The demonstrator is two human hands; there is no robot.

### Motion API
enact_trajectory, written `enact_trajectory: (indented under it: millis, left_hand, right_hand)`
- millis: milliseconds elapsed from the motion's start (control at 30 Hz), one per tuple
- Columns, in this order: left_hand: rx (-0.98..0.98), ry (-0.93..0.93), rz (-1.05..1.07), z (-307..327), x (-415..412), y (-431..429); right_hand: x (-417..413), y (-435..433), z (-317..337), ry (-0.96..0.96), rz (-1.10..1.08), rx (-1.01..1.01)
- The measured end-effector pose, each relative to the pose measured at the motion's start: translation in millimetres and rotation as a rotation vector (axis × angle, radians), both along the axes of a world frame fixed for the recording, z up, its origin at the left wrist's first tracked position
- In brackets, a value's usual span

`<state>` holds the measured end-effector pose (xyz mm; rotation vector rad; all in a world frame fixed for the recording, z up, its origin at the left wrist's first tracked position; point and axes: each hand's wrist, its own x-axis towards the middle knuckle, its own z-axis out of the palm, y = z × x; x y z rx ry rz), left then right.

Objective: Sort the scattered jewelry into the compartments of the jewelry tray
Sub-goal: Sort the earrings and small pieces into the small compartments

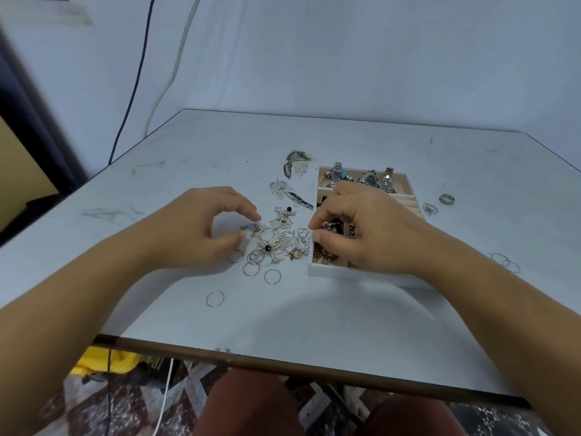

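Note:
The jewelry tray (342, 274) is white with beige lining and stands right of centre; its back compartments hold watches (374, 179) and a bracelet (338, 173). A tangled pile of silver jewelry (273, 243) lies just left of the tray. My left hand (195, 228) curls over the pile's left side, thumb and forefinger apart around a small bluish piece (250, 228). My right hand (364, 231) rests over the tray's front compartments, with thumb and forefinger pinched on a small silver piece (306, 231) at the tray's left rim.
Thin silver hoops (215, 298) lie loose in front of the pile. Leaf-shaped earrings (294, 158) lie behind it. Two rings (447, 199) sit right of the tray and more hoops (506, 262) lie by my right forearm. The table's front edge (283, 363) is close to my knees.

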<state>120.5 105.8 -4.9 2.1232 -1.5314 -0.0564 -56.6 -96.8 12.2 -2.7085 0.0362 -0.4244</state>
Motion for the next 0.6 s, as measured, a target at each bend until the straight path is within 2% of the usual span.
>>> enact_trajectory:
  millis: [400, 600]
  left_hand:
    - [0.044, -0.074, 0.005, -12, -2, -22]
    - [0.058, -0.039, -0.016, -13, 2, -31]
  right_hand:
    - [33, 7, -2, 0.099, -0.007, -0.088]
    - [37, 6, -5, 0.092, -0.024, -0.093]
